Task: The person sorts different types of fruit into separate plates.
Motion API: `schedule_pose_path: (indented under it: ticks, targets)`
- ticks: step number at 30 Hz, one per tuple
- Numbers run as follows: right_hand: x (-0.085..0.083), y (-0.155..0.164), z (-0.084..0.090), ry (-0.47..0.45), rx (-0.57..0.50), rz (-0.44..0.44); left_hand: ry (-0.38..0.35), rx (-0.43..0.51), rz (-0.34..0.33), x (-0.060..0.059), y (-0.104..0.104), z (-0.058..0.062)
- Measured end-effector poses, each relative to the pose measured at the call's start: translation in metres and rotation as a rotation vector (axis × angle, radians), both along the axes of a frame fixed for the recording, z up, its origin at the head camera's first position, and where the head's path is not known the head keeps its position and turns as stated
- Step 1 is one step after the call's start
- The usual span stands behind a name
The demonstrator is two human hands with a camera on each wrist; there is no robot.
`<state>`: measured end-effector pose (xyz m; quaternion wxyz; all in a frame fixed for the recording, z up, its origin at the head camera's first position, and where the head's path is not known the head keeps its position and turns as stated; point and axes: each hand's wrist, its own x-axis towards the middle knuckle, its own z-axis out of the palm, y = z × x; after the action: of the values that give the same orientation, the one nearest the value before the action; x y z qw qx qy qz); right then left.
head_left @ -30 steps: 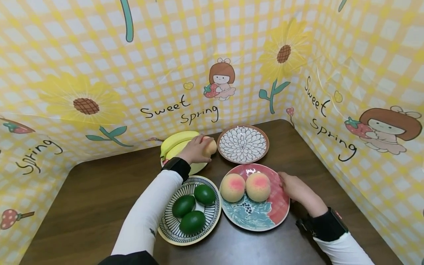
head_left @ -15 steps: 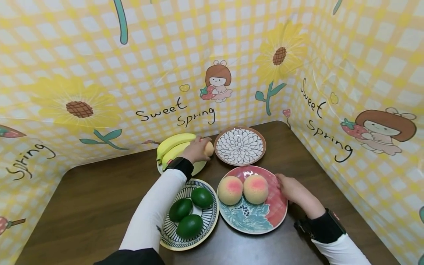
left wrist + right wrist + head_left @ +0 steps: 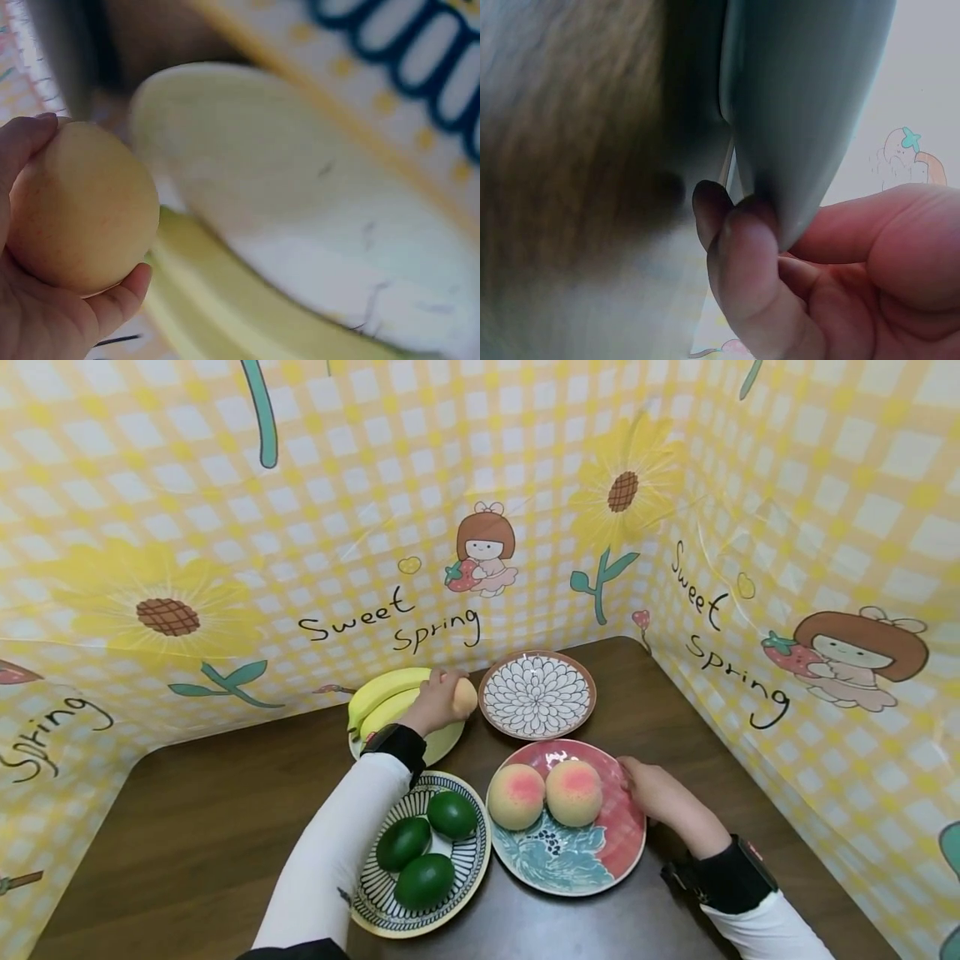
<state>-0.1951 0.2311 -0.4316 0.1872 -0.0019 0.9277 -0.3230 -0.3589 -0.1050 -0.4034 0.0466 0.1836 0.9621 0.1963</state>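
Note:
My left hand (image 3: 435, 702) grips a pale yellow-orange peach (image 3: 464, 696) (image 3: 79, 210) just above the yellow plate (image 3: 442, 742) that carries the bananas (image 3: 382, 692). In the left wrist view the fingers curl round the fruit. My right hand (image 3: 651, 789) pinches the right rim of the pink and teal floral plate (image 3: 626, 835) (image 3: 802, 112), fingers under its edge and thumb on top. Two pink-blushed peaches (image 3: 516, 796) (image 3: 573, 792) lie on that plate.
A striped plate (image 3: 471, 860) with three green avocados (image 3: 423, 846) sits at the front left. A brown-rimmed flower-pattern plate (image 3: 537, 695) stands at the back. Yellow chequered walls close in the dark table (image 3: 202, 835) behind and on the right.
The left hand with the peach has stayed by the banana plate, a little higher. The right hand keeps its hold on the floral plate's rim. The head view has shifted slightly.

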Motion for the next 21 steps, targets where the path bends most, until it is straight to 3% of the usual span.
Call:
schedule_pose_path:
  ticks: [5, 10, 16, 21]
  targets:
    - [0.001, -0.001, -0.001, 0.005, 0.007, 0.011, 0.043, 0.072, -0.045, 0.012, 0.005, 0.03]
    - [0.002, 0.002, 0.001, 0.032, 0.009, 0.035, 0.083, 0.116, -0.135, 0.028, 0.028, 0.057]
    - [0.004, 0.002, 0.0, 0.058, 0.0, 0.048, 0.13, 0.076, -0.257, 0.051, 0.061, 0.074]
    - [0.002, 0.002, -0.001, 0.04, 0.0, 0.047, 0.155, 0.081, -0.369, 0.066, 0.083, 0.08]
